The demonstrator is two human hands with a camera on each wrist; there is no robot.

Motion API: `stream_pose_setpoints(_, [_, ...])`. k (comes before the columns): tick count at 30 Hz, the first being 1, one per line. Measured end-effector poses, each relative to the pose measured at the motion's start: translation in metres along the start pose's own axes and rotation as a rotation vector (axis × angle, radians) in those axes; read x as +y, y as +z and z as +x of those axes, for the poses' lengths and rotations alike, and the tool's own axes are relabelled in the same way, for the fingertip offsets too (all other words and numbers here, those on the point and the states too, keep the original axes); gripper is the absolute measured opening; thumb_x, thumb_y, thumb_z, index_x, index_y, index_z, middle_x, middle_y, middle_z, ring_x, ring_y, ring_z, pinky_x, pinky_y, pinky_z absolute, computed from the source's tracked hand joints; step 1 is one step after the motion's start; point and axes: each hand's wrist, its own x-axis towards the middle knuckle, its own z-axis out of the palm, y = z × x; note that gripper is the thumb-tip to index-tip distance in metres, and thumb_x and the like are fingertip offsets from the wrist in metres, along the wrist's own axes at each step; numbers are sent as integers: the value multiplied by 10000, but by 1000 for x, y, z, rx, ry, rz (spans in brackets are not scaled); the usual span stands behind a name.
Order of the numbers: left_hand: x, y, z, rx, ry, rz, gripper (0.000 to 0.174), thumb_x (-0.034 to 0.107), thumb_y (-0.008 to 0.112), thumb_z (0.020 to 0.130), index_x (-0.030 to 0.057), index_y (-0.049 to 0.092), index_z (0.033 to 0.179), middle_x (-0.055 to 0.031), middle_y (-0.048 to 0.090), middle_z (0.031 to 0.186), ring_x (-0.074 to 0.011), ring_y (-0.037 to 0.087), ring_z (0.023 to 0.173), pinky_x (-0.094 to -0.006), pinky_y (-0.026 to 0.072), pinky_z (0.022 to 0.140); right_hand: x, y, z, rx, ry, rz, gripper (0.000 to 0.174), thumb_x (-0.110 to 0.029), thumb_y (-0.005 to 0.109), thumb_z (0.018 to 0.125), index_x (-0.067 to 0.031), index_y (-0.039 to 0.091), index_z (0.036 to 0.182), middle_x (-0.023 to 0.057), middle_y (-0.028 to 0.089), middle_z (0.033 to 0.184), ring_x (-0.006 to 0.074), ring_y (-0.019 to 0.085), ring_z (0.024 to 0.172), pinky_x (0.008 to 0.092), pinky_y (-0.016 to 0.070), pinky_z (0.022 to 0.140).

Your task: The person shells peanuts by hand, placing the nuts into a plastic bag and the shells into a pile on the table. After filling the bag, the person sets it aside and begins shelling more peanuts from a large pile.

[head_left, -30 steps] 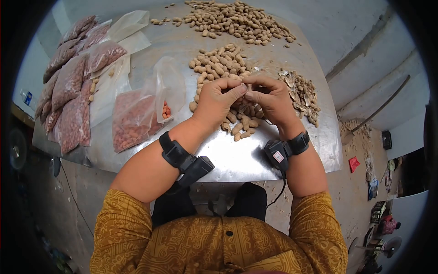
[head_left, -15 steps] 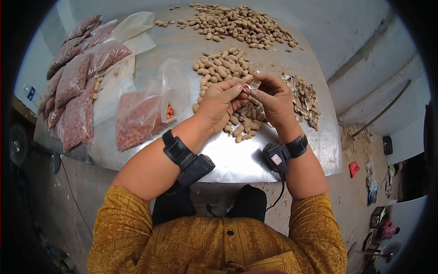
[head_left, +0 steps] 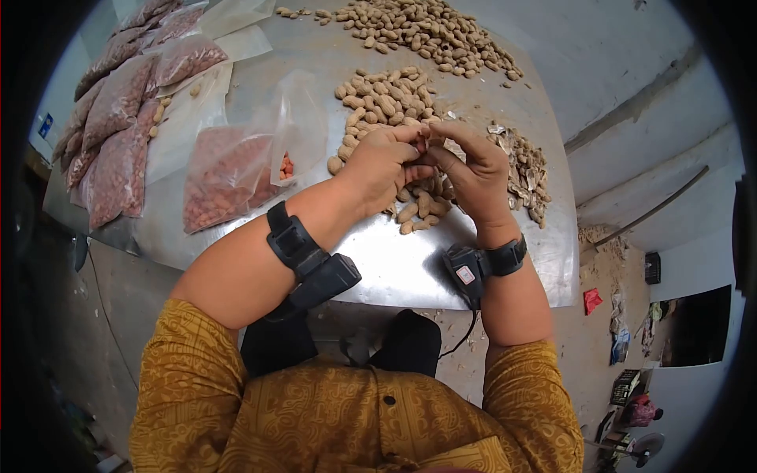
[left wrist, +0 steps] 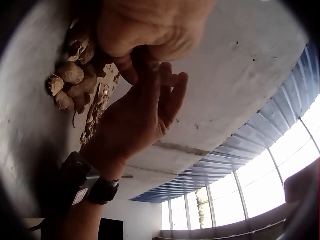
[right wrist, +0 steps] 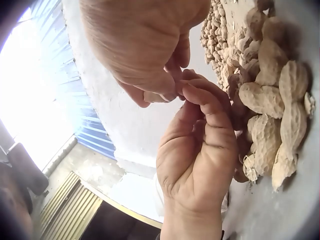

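Both hands meet over the near pile of unshelled peanuts (head_left: 388, 96). Between their fingertips shows a small reddish peanut (head_left: 422, 146), mostly covered by the fingers. My left hand (head_left: 377, 167) pinches it from the left with thumb and forefinger. From the other side my right hand (head_left: 479, 175) holds it too, thumb and forefinger bent around it. In the right wrist view the left hand (right wrist: 200, 150) has curled fingers, their tips against the right hand (right wrist: 142, 47). The left wrist view shows the two hands' fingers overlapping, with the peanut hidden.
Broken peanut shells (head_left: 527, 165) lie right of the hands. A larger peanut heap (head_left: 430, 33) is at the back of the metal table (head_left: 394, 268). On the left are an open plastic bag of red kernels (head_left: 229, 173) and several filled bags (head_left: 118, 102).
The hands stay joined over the pile while their fingers shift on the peanut. Half a second ago the fingers were more spread, showing pale shell and pink inside; now they are closer together. The head view has shifted.
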Motion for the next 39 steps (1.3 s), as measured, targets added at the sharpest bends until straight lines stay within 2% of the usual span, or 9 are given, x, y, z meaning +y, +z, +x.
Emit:
stream_pose_setpoints(5, [-1,-8,1,-109,-18,-142,284,2,368,787,-23,529,1020,-41,516,857,-100,489,690,-222,441,601,1,-1,0,-4,-38,-38,246,30,635,751,-48,638,985,73,654,903,147,626,813,246,499,723])
stream_pose_setpoints(11, [-2,-14,4,-169,-99,-313,194,170,397,886,34,535,903,-29,507,770,-112,469,618,-241,411,554,2,-2,1,-22,-91,-59,266,34,644,737,-46,636,990,78,650,910,157,627,815,252,501,722])
stream_pose_setpoints(14, [5,-5,-2,-100,-154,-266,280,307,398,929,69,531,865,-23,514,748,-116,463,590,-242,400,540,-2,-2,5,-78,-189,-104,296,42,658,710,-49,636,991,79,645,893,173,626,801,260,501,717])
stream_pose_setpoints(17, [1,-6,-2,-212,-148,-271,364,400,365,939,88,534,858,-22,530,767,-114,473,594,-236,396,541,2,-4,4,-86,-203,-151,320,46,670,687,-53,637,989,80,639,875,189,622,790,271,498,718])
stream_pose_setpoints(21, [0,-7,0,-244,-180,-267,443,448,316,940,74,549,984,-39,559,816,-108,486,629,-226,391,539,3,-5,1,-28,-88,-72,315,41,671,685,-58,639,982,72,639,850,182,619,786,264,491,720])
stream_pose_setpoints(26, [0,-9,1,-160,-177,-186,568,468,292,936,9,429,1242,-107,587,942,-126,528,710,-219,444,609,18,-25,7,180,-105,-299,313,31,653,699,-65,634,996,55,654,820,145,628,752,253,483,695])
stream_pose_setpoints(31, [2,-4,-2,-100,-91,-295,585,436,284,940,-44,369,1262,-155,565,1022,-186,571,898,-279,496,777,19,-41,7,249,15,-694,331,-54,644,709,-87,620,1038,105,634,969,235,593,918,314,454,817])
stream_pose_setpoints(35, [5,-5,-3,-98,-61,-397,504,329,356,943,-49,338,1275,-163,553,1038,-207,565,968,-300,503,808,15,-33,7,183,-35,-632,342,-72,647,701,-92,617,1041,117,616,1015,273,562,968,340,431,856])
stream_pose_setpoints(39, [5,-12,3,-48,73,-338,396,10,419,888,-48,326,1269,-156,530,1067,-210,564,970,-294,504,845,21,-34,6,199,-45,-624,347,-71,651,694,-92,618,1038,117,618,1011,281,568,951,345,435,847])
